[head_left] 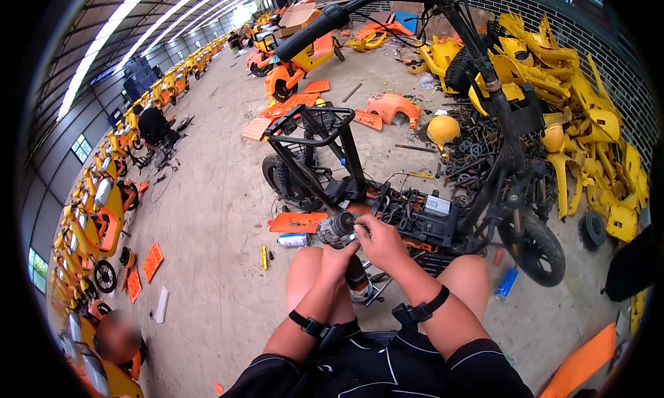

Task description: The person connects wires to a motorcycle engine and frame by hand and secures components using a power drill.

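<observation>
A power drill sits between the knees, over the floor, its nose close against the deck of a stripped scooter frame. The left hand has its grip clamped round the drill's handle from below; the right hand has its grip closed over the drill's rear body and top, steadying it.

Judging by what lies about, the scooter is well along in being taken apart: its body panels are off, the bare black tubing, battery tray and wiring are open to view, and orange panels lie flat on the concrete floor beside it. The front wheel, rear wheel and handlebar are still mounted, so more stripping appears left.

A spray can lies just left of the drill, a blue can by the front wheel. A heap of yellow shells fills the right; rows of whole scooters line the left wall, where another person crouches.
</observation>
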Motion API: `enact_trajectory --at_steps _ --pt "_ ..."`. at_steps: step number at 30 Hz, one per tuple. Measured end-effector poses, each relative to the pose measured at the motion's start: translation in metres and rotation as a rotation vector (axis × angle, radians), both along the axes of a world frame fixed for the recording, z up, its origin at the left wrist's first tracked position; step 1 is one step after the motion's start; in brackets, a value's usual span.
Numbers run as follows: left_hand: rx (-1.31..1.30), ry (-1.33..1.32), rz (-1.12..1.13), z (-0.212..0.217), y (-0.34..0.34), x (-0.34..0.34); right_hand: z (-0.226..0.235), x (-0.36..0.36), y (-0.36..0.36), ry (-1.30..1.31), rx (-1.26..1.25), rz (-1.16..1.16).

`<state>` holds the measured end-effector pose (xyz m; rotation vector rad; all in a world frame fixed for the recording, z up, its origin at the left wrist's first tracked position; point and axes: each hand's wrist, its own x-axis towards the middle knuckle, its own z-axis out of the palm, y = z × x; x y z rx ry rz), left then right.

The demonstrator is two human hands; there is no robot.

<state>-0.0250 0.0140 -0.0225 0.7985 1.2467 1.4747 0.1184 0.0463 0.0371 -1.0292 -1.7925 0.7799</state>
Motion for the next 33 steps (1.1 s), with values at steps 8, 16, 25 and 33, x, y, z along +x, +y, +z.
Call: enact_trajectory --at_steps 8,16,25,33 --pt "-0.081 -0.057 -0.058 -0.024 0.007 -0.003 -0.013 -0.004 0.015 0.053 -0.006 -0.069" --pt "0.033 0.165 0.024 0.001 0.003 -0.002 -0.006 -0.001 0.013 0.04 0.0 -0.039" --pt "0.023 0.262 0.097 -0.032 0.001 -0.004 0.002 0.001 0.001 -0.008 0.057 -0.001" --pt "0.117 0.435 0.131 0.007 -0.004 0.005 0.008 0.008 0.001 -0.002 0.047 -0.045"
